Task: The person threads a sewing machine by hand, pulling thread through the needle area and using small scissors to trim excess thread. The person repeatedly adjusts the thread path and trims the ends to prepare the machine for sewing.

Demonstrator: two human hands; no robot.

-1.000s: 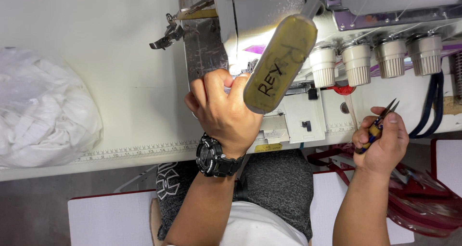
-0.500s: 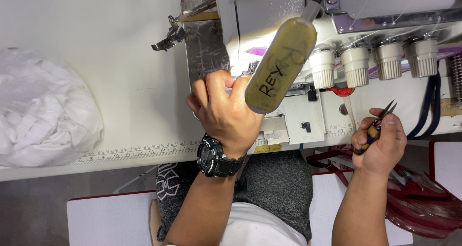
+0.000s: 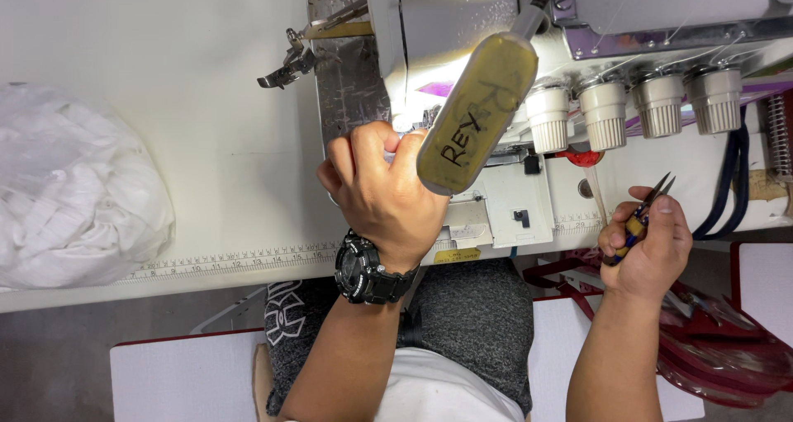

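Head view: my hands at the sewing machine

Head view looks down at my two hands. My left hand (image 3: 382, 195) is up at the needle part of the big white and grey sewing machine (image 3: 462, 26). The fingers (image 3: 363, 145) of that hand are bunched close together and curled in, right by the bright lit spot. I think they pinch something small there, but my own hand and the long yellow-green lamp head (image 3: 477, 112) hide it, so I cannot tell what. I wear a chunky black wrist watch (image 3: 370, 269).

My right hand (image 3: 648, 244) is lower, near the edge of the white table (image 3: 165, 141), well apart from my left hand. It holds small thread snips with a yellow and blue handle (image 3: 640, 215). My fingers are wrapped tight round the handle, and the thin metal tips poke up and look closed.

I see no cloth under the needle part. A crumpled white cloth bundle in a clear bag (image 3: 70, 191) sits far off on the left side of the table. So I judge the sewing has not begun. The fiddly work at the needle looks only part done, and the snips wait, not cutting anything.

Four white round thread knobs (image 3: 632, 112) sit in a row on the machine.
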